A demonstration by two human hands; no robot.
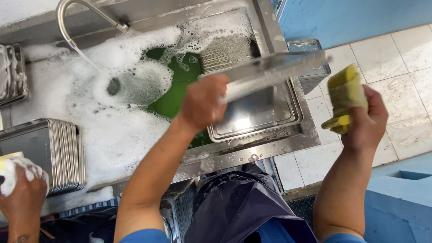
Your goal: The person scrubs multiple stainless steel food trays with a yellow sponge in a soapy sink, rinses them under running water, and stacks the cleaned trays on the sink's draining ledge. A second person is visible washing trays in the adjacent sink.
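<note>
At the far left a co-worker's hand closes round a foamy sponge, just beside a stack of steel trays standing on edge; beyond it a thin stream from the curved tap falls into the suds of the steel sink, green water showing through; the person's left hand grips the near edge of a steel tray, held tilted above the sink, its long axis running from that hand up and to the right; below it lies a pile of flat trays; the right hand, out past the sink over the pale tiled floor, is closed on a folded yellow scouring sponge, which sits just right of the tray's far end and apart from it; a blue wall stands beyond.
</note>
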